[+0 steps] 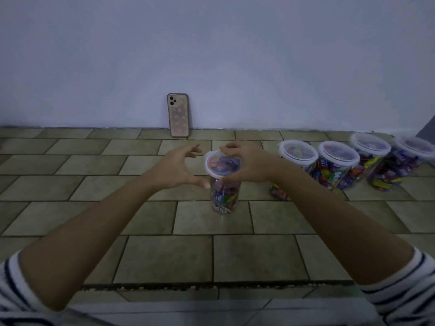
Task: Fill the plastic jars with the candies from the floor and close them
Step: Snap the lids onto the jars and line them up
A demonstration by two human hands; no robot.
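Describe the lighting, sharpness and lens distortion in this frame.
Head view: dim, bluish, even light, with no strong glare or hard shadows; its wide-angle lens leans the lidded jars at right outward and bows the floor tiles; the view is soft overall, so wrapper print in the jar under the right hand barely reads.

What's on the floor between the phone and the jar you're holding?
Nothing lies there: the head view shows just bare floor tiles between the phone and the jar.
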